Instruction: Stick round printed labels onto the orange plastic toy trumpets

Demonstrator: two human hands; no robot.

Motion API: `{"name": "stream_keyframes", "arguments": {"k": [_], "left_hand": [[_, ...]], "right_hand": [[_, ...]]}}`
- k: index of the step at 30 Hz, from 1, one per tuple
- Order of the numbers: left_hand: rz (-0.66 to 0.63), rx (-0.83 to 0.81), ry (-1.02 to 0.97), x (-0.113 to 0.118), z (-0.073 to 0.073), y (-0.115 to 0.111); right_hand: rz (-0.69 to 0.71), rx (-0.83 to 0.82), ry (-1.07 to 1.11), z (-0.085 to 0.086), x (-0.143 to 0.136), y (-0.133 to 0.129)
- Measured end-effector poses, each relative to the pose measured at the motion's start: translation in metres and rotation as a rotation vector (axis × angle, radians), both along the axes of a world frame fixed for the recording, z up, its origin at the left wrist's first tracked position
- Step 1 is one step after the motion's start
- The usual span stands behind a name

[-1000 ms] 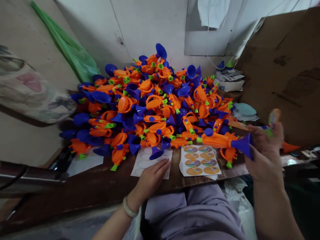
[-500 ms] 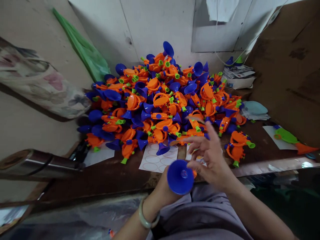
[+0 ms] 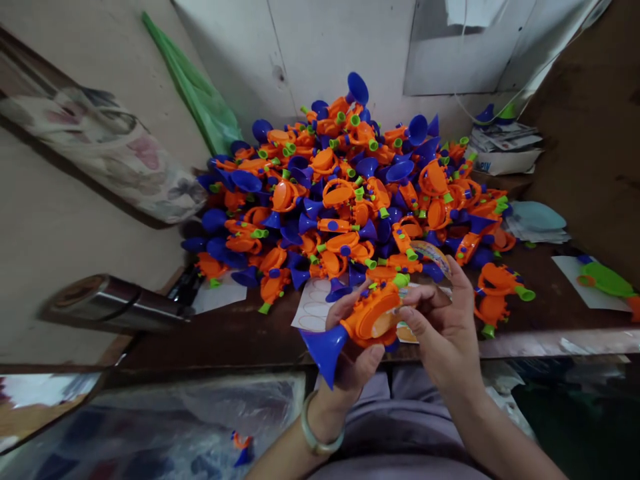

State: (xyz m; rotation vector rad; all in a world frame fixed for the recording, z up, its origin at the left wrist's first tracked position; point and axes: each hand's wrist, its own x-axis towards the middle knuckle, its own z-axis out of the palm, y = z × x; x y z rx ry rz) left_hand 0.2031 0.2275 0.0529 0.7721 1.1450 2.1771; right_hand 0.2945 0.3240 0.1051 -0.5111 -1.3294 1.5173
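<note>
My left hand (image 3: 350, 380), with a pale bangle at the wrist, is wrapped round a toy trumpet (image 3: 369, 315). The trumpet has an orange body, a blue bell pointing down-left and a lime mouthpiece at the upper right. My right hand (image 3: 447, 333) pinches a round sticker (image 3: 386, 323) by its edge, at the round orange face of the trumpet; whether it lies flat there I cannot tell. A second curved sticker (image 3: 431, 257) clings to a raised fingertip of the same hand. Partly under my hands lies a sticker sheet (image 3: 313, 308) with circle outlines.
A large heap of similar toy trumpets (image 3: 340, 207) covers the back of the dark table (image 3: 165, 343). A steel flask (image 3: 115, 303) stands at left. Two trumpets (image 3: 495, 293) lie apart at right, near a green toy (image 3: 605, 279) on paper and a cardboard panel (image 3: 590, 133).
The trumpet has turned from its bell facing me to lying sideways, orange face up. My right hand has brought a sticker against that face. The view has shifted slightly left.
</note>
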Motion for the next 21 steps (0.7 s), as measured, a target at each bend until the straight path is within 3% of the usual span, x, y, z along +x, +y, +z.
{"name": "stream_keyframes", "arguments": {"k": [4, 7, 16, 21], "left_hand": [[-0.005, -0.014, 0.042, -0.0027, 0.0001, -0.0004], [0.060, -0.027, 0.104, -0.0044, 0.0006, 0.0006], [0.128, -0.044, 0.168, -0.0048, 0.0020, 0.0020], [0.110, -0.026, 0.104, -0.0046, 0.0001, 0.0038]], "right_hand": [[0.028, 0.096, -0.047, 0.0015, 0.0023, -0.0033], [0.034, 0.129, -0.091, 0.0025, 0.0028, -0.0039], [0.030, 0.122, -0.098, 0.0015, 0.0003, -0.0043], [0.040, 0.150, -0.111, 0.0003, -0.0001, -0.0032]]}}
